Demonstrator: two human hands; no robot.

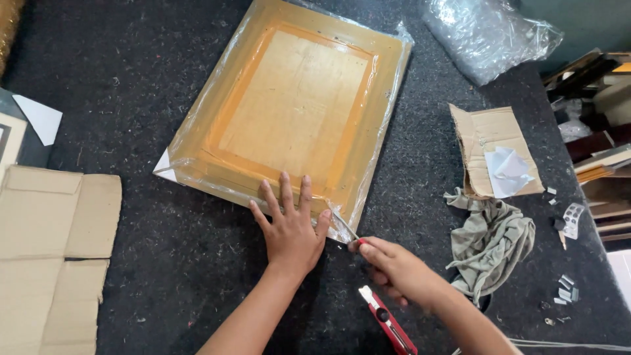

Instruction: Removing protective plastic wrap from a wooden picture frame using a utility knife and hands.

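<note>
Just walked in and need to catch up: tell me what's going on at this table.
A person is working on a flat wooden frame wrapped in clear plastic film, lying on a dark felt-covered table. The left hand presses flat on the frame's near edge. The right hand holds a thin blade at the near right corner, against the plastic. A red utility knife lies on the table below the hands. Cardboard sheets, a grey rag and bubble wrap lie around.

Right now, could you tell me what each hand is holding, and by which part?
The right hand grips a utility knife by its red handle, blade at the plastic-wrapped frame. The left hand holds nothing; it presses flat on the frame's near edge.
</note>
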